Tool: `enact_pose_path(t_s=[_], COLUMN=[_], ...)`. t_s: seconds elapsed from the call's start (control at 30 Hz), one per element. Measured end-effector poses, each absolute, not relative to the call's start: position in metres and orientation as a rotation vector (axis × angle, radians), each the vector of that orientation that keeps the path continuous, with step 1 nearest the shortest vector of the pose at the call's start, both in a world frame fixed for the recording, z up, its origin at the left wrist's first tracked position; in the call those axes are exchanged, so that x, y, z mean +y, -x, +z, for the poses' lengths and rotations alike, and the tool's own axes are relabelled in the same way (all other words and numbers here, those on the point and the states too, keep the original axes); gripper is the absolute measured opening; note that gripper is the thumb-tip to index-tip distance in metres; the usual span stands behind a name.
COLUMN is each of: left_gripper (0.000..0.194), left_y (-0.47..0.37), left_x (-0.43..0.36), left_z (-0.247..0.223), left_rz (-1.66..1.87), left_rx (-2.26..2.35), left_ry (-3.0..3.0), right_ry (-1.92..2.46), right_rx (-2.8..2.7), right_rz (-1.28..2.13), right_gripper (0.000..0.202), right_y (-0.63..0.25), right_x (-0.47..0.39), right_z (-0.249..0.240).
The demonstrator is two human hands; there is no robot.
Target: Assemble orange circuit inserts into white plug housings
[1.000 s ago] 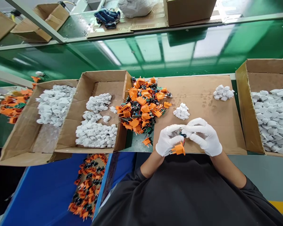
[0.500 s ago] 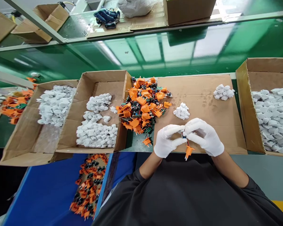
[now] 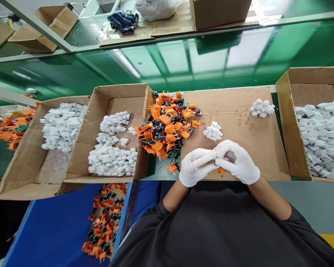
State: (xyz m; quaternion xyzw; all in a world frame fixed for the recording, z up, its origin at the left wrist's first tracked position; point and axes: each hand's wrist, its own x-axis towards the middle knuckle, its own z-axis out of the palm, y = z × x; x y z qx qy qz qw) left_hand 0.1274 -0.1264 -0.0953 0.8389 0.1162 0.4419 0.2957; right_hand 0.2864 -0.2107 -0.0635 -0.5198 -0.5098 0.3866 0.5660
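Observation:
My left hand, in a white glove, is closed with its fingertips meeting those of my right hand, gloved too. Between them they pinch a small circuit board wired to an orange plug; the fingers cover the board almost wholly. Only part of the plug shows, just below the fingertips. Right behind my hands, a small pile of white plastic pieces lies on the cardboard sheet. To the left is a heap of orange plugs with circuit boards, one loose plug at its near end.
Another small white pile lies at the sheet's far right. Cardboard boxes of white pieces stand at right, at left and farther left. More orange plugs lie below, beside a blue surface. A green panel runs behind.
The orange plug, which hung fully below my fingers on its wires, now shows only in part. My fingers have closed further over the board. The view has shifted slightly.

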Motion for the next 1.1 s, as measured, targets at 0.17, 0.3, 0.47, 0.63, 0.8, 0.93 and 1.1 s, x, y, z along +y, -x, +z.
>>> enact_pose_path(t_s=[0.17,0.3,0.47,0.63,0.8,0.93,1.1], left_gripper=[0.05,0.044,0.04,0.052,0.054,0.043,0.043], left_y=[-0.127,-0.125,-0.126,-0.134,-0.136,-0.135,-0.136], left_x=[-0.128,-0.128,-0.131,-0.135,-0.134,-0.13,-0.122], left_z=[-0.1,-0.102,-0.106,-0.108,-0.106,-0.103,-0.097], left_rz=[1.182,1.116,0.911,0.688,0.664,0.871,1.165], left_rx=[0.3,0.428,0.578,0.574,0.498,0.359,0.247], left_ry=[-2.184,-2.087,-1.538,-1.107,-1.073,-1.456,-1.896], right_ry=[1.293,1.239,1.24,1.33,1.232,1.13,0.955], right_rx=[-1.172,-1.233,-1.412,-1.461,-1.468,-1.217,-0.945], right_rz=[0.789,0.829,0.708,0.48,0.587,0.804,1.313], right_gripper=[0.014,0.002,0.028,0.024,0.027,0.031,0.028], right_y=[-0.278,-0.289,-0.305,-0.296,-0.293,-0.29,-0.282], right_x=[-0.211,-0.214,-0.218,-0.216,-0.217,-0.219,-0.22], right_z=[-0.068,-0.069,-0.069,-0.076,-0.08,-0.077,-0.071])
